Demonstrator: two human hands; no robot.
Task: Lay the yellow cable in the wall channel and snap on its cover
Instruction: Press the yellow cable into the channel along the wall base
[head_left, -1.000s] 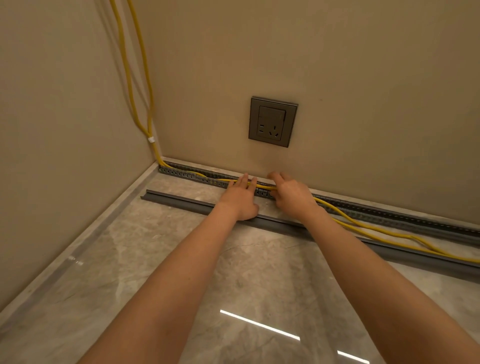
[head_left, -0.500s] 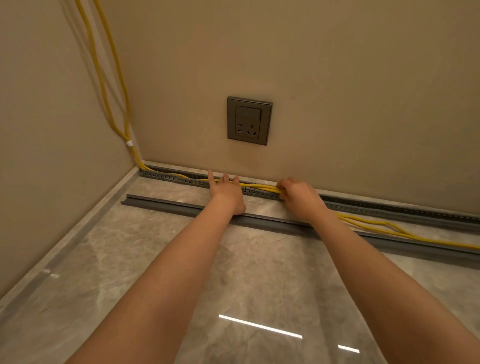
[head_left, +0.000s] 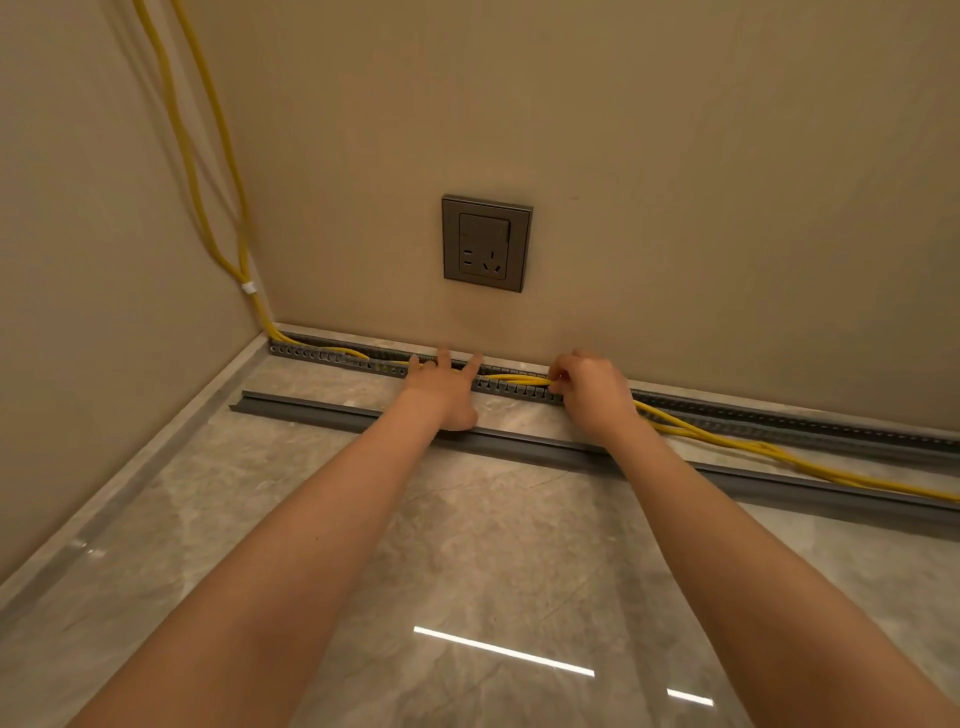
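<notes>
A slotted grey wall channel (head_left: 779, 415) runs along the foot of the back wall. The yellow cable (head_left: 810, 462) comes down the left corner, lies inside the channel at its left end, and trails loose over the floor on the right. My left hand (head_left: 447, 389) rests flat with fingers spread, pressing the cable into the channel. My right hand (head_left: 587, 387) pinches the yellow strands just above the channel's slots. The long grey cover (head_left: 322, 410) lies on the floor, parallel to the channel and in front of it.
A grey wall socket (head_left: 487, 243) sits on the back wall above my hands. The side wall closes the corner at the left. A white tie (head_left: 249, 287) binds the cable strands near the corner. The floor is glossy grey tile.
My right hand has slid right along the channel, away from my left hand, taking the cable with it. More cable now lies in the channel's left part. The head has shifted slightly.
</notes>
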